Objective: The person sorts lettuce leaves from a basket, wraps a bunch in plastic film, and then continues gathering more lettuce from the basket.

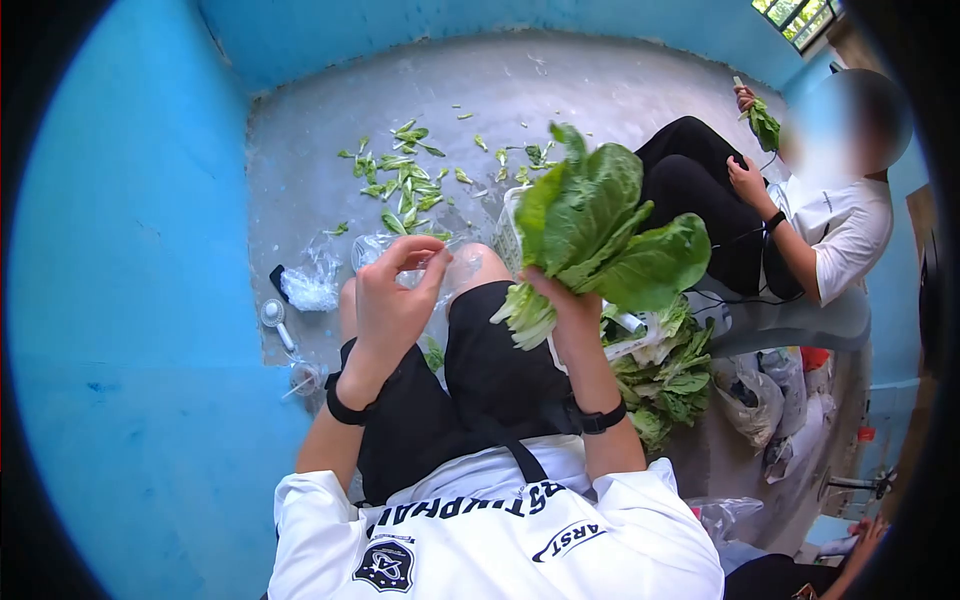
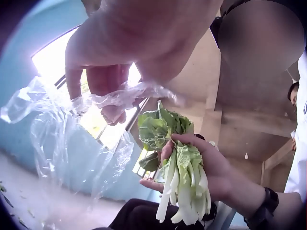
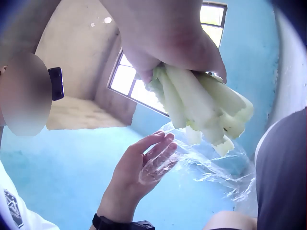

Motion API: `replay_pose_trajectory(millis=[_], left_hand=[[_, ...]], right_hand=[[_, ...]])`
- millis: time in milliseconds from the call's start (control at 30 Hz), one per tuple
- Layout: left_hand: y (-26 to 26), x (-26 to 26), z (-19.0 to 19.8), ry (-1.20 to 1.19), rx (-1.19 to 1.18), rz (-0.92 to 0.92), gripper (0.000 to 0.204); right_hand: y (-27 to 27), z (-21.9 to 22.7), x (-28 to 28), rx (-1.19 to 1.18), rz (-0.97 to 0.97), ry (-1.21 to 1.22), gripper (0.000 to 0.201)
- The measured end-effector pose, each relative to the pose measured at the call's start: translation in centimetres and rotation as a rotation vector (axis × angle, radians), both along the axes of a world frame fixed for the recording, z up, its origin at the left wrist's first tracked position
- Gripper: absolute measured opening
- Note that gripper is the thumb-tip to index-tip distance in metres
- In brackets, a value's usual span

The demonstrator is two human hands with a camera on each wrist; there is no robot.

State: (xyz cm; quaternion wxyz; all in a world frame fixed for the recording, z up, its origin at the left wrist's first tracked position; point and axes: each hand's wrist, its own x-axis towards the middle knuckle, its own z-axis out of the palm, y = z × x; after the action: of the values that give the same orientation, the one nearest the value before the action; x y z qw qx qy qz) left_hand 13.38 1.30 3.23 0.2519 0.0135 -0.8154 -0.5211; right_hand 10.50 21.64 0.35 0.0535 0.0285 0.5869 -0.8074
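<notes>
A bunch of leafy greens (image 1: pixel 620 235) is gripped by my right hand (image 1: pixel 570 310), its leaves fanning away from me and its pale cut stems (image 2: pixel 184 196) pointing down. My left hand (image 1: pixel 395 300) pinches the edge of a clear plastic bag (image 2: pixel 53 129) between thumb and fingers. In the right wrist view the thin bag (image 3: pixel 220 167) hangs from the left hand (image 3: pixel 132 172), just beyond the pale stems (image 3: pixel 196 100). The bag and the greens look apart in the left wrist view.
Loose leaves (image 1: pixel 410 185) lie scattered on the grey floor (image 1: pixel 310 130). A white basket (image 1: pixel 508 235) stands beyond my right knee. More greens (image 1: pixel 670 385) are piled at my right. A seated person (image 1: pixel 840 220) holds greens too. Bags (image 1: pixel 755 400) lie behind the pile.
</notes>
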Motion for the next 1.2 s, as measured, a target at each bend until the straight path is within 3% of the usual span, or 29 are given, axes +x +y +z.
replay_pose_trajectory(millis=[33,67,133,267,367,433,467,533,667,700,867,967,1067,1133,1200], left_hand=[[-0.2,-0.2,0.2,0.073,-0.187,-0.003,0.011],[0.2,-0.2,0.7,0.078,-0.188,-0.006,0.011],[1.2,0.0,2.4,-0.085,0.016,-0.049,0.009],[2.3,-0.5,3.4,-0.087,0.06,-0.087,0.012],[2.9,-0.5,3.7,-0.181,0.261,-0.196,0.018],[3.2,-0.3,3.4,-0.137,0.739,-0.409,0.021],[3.2,-0.2,3.2,-0.139,0.74,-0.406,0.021],[3.2,-0.1,2.3,-0.372,1.181,-0.396,0.021],[2.3,0.0,-2.1,-0.569,1.284,-0.401,0.019],[1.5,-0.2,-4.9,-0.614,1.242,-0.43,0.018],[0.0,0.7,-7.6,-0.859,0.987,-0.335,0.019],[-1.3,1.6,-8.9,-0.911,0.785,-0.377,0.026],[-1.4,2.3,-8.5,-0.891,0.668,-0.362,0.034],[-1.3,2.6,-8.1,-0.885,0.643,-0.364,0.038],[-1.4,2.5,-8.1,-0.883,0.614,-0.368,0.041]], right_hand=[[0.4,0.1,0.0,-0.031,-0.042,0.034,0.039],[0.7,0.4,0.2,-0.032,-0.045,0.04,0.039],[1.0,1.2,0.7,-0.062,-0.125,-0.027,0.047],[1.3,1.7,1.9,-0.133,-0.062,0.039,0.054],[1.2,3.9,3.0,-0.115,-0.035,0.076,0.056],[1.7,5.1,3.6,-0.053,-0.071,0.114,0.056],[1.9,5.7,3.9,0.011,-0.108,0.154,0.055],[2.1,6.2,3.4,0.036,-0.142,0.195,0.052],[3.3,4.6,0.7,0.201,-0.138,0.204,0.039],[3.7,3.9,-0.2,0.276,-0.076,0.135,0.037],[4.3,-1.4,-1.6,0.45,0.105,0.092,0.038],[4.3,-1.8,-1.2,0.462,0.09,0.119,0.036],[4.1,0.3,-0.3,0.346,0.078,0.036,0.033],[3.2,3.8,0.4,0.072,0.199,-0.092,0.032],[1.9,4.3,0.2,0.097,0.23,-0.174,0.031]])
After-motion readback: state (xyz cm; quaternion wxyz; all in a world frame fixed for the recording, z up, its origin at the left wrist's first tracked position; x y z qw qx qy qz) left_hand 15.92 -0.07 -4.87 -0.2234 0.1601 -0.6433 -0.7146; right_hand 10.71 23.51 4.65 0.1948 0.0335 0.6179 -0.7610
